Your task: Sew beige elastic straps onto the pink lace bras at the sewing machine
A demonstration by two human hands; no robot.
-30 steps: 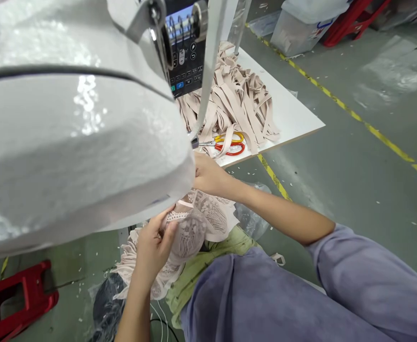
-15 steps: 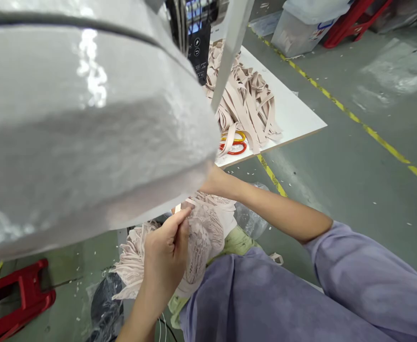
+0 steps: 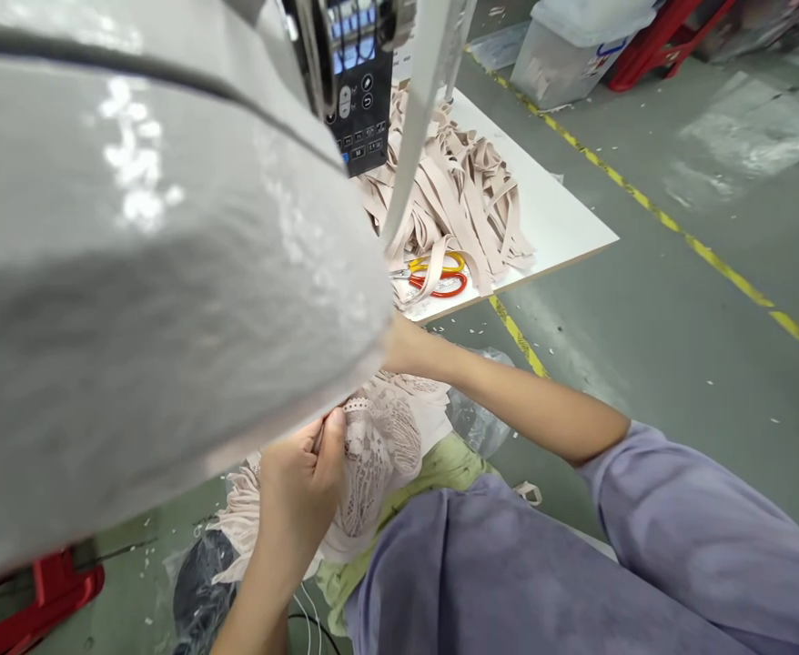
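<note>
My left hand [image 3: 300,482] pinches the edge of a pale pink lace fabric [image 3: 372,455] between thumb and fingers. The lace hangs in folds over my lap, beside more bunched lace pieces [image 3: 239,518]. Above it looms the large white body of a machine [image 3: 167,300], which looks like a sewing machine head and fills the upper left. My right hand reaches in under it; only the wrist [image 3: 409,346] and forearm show. The right fingers are hidden behind the machine, so what they hold cannot be seen.
On the white table [image 3: 563,218] lies a heap of beige fabric strips [image 3: 468,191], with red-and-yellow-handled scissors [image 3: 444,275] at its near edge. A dark control panel [image 3: 362,109] stands behind the machine. A red stool [image 3: 58,591], a plastic bin [image 3: 570,55] and yellow floor tape surround it.
My left hand has moved slightly left and holds the lace edge closer under the machine. The view has shifted, showing more of the control panel and scissors.
</note>
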